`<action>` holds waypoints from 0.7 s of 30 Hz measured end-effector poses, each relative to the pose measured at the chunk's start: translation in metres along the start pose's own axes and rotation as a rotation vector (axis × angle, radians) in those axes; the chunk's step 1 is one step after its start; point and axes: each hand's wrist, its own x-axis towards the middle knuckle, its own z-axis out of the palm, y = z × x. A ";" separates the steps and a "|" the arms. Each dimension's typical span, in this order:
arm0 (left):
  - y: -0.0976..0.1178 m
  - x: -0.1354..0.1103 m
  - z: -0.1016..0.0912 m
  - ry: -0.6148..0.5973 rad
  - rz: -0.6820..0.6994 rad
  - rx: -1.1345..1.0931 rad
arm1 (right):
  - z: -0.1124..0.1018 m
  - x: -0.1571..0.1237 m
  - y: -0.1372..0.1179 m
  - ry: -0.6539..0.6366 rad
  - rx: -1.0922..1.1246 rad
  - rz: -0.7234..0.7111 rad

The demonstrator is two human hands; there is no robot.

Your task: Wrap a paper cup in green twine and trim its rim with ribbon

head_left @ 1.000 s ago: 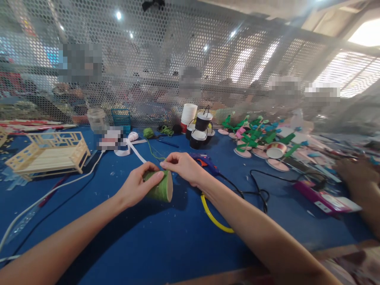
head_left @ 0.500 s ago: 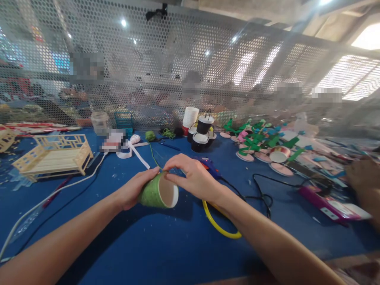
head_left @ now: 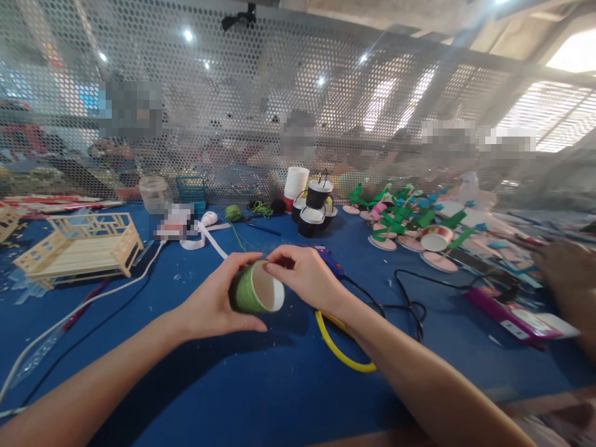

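Your left grip (head_left: 212, 301) held the green cup (head_left: 248, 293) mid-frame, long axis sideways, mouth rightward; your right grip (head_left: 305, 273), nearer the mouth, pinched its rim.

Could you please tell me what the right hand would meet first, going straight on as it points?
The right hand would probably meet the green cup first, though depth makes existing contact hard to judge.

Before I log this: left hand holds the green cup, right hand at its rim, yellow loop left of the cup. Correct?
Not quite: the head view shows the yellow loop to the right of the green cup. The left hand does hold the cup, with the right hand at its rim.
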 end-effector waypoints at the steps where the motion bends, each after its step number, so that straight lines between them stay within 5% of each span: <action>1: -0.001 0.000 0.002 -0.001 0.000 0.010 | 0.001 0.000 0.000 -0.007 0.011 0.012; 10: -0.006 -0.001 0.011 0.011 -0.094 -0.125 | -0.002 -0.004 -0.005 -0.071 -0.100 0.085; 21: -0.006 -0.002 0.013 -0.013 -0.153 -0.111 | 0.003 -0.003 -0.002 -0.012 -0.161 -0.161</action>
